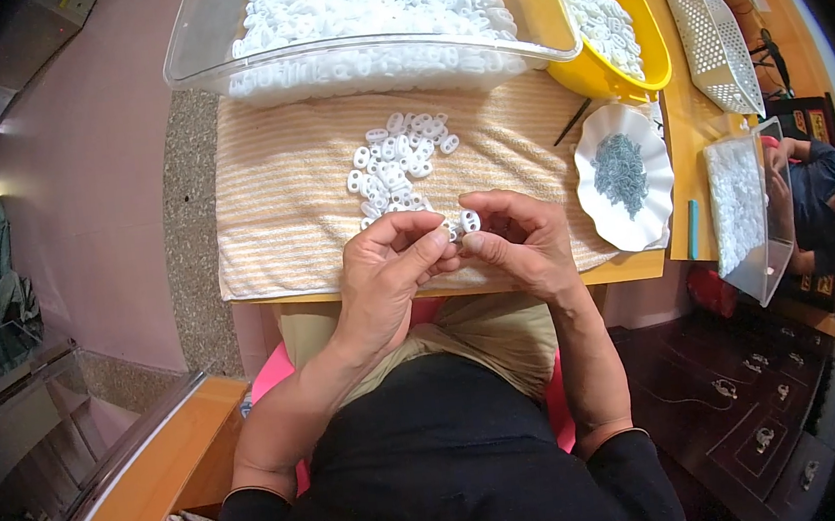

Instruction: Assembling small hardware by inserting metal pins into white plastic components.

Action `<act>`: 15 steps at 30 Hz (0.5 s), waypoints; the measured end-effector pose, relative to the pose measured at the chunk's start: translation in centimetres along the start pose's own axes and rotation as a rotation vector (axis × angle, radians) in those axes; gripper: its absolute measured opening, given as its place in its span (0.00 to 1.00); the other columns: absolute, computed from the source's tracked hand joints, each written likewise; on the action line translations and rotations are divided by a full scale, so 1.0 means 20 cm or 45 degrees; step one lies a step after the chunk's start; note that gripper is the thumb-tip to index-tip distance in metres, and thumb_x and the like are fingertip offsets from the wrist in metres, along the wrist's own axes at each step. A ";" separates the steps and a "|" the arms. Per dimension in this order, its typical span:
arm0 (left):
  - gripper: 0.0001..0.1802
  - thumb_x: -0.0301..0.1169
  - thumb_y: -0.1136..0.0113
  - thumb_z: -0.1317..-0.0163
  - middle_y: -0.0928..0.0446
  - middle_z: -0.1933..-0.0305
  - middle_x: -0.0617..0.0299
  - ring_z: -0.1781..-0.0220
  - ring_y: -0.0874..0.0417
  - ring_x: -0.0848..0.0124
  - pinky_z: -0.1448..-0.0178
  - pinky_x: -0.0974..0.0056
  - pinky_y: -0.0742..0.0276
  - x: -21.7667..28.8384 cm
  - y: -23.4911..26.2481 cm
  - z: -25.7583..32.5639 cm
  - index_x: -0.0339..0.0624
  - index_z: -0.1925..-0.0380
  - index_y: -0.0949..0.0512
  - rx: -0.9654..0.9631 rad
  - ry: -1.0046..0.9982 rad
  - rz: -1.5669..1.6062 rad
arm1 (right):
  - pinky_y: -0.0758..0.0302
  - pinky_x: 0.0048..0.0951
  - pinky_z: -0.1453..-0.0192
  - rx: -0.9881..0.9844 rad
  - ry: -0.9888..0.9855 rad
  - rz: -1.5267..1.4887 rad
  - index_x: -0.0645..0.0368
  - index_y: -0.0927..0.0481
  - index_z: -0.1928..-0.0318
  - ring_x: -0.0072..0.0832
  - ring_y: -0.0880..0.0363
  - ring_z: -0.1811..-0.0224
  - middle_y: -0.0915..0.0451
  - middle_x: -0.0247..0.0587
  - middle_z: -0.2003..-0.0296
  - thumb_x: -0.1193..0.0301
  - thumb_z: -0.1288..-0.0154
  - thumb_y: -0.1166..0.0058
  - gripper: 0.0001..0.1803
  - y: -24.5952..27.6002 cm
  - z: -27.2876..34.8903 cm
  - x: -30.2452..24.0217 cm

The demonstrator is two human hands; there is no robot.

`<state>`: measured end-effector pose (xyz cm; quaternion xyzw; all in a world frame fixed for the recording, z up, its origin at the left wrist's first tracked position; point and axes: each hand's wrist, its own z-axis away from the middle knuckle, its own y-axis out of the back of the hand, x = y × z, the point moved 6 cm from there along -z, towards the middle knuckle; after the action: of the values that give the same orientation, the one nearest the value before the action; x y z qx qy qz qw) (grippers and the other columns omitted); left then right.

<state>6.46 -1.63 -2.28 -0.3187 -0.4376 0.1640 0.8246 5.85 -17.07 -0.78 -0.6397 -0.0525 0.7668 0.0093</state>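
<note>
Both hands meet above the near edge of a striped towel, their fingertips almost touching. A small white plastic piece with two holes is pinched between thumb and forefinger of my right hand. My left hand is closed in a pinch beside it. White plastic shows at its fingertips, but whether they grip it or something tiny is hidden. Just beyond the hands lies a loose pile of the same white two-hole pieces.
A big clear bin full of white pieces stands at the far side, beside a yellow basin of more. To the right are a scalloped white dish of small grey bits, a dark thin stick and a person by another clear box.
</note>
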 end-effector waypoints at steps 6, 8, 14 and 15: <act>0.08 0.23 0.41 0.38 0.20 0.66 0.58 0.65 0.18 0.73 0.58 0.69 0.18 0.00 0.00 0.00 0.36 0.59 0.23 -0.002 0.005 -0.002 | 0.32 0.13 0.64 -0.010 -0.013 0.005 0.63 0.20 0.51 0.10 0.30 0.69 0.25 0.24 0.70 0.77 0.42 0.37 0.17 0.01 0.00 0.00; 0.08 0.23 0.41 0.38 0.20 0.66 0.58 0.65 0.18 0.73 0.57 0.69 0.18 0.00 0.00 0.00 0.36 0.59 0.23 -0.007 0.008 -0.010 | 0.32 0.13 0.64 -0.019 -0.018 0.006 0.63 0.20 0.50 0.10 0.30 0.69 0.25 0.23 0.70 0.77 0.42 0.37 0.17 0.00 0.00 0.00; 0.08 0.23 0.41 0.38 0.20 0.66 0.58 0.65 0.18 0.73 0.57 0.69 0.18 0.00 -0.01 0.00 0.36 0.59 0.23 -0.010 0.002 0.000 | 0.32 0.13 0.64 -0.020 -0.031 0.016 0.63 0.21 0.50 0.10 0.31 0.68 0.25 0.24 0.69 0.77 0.42 0.37 0.18 0.00 0.01 0.00; 0.08 0.23 0.41 0.38 0.20 0.66 0.58 0.65 0.18 0.73 0.57 0.69 0.18 0.00 0.00 0.00 0.36 0.59 0.23 -0.012 0.003 0.002 | 0.32 0.13 0.64 -0.013 -0.037 0.010 0.63 0.21 0.50 0.10 0.31 0.68 0.25 0.24 0.69 0.77 0.42 0.37 0.18 0.01 0.01 0.00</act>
<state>6.46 -1.67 -2.21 -0.3230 -0.4372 0.1623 0.8235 5.74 -17.19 -0.74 -0.6287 -0.0540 0.7758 0.0023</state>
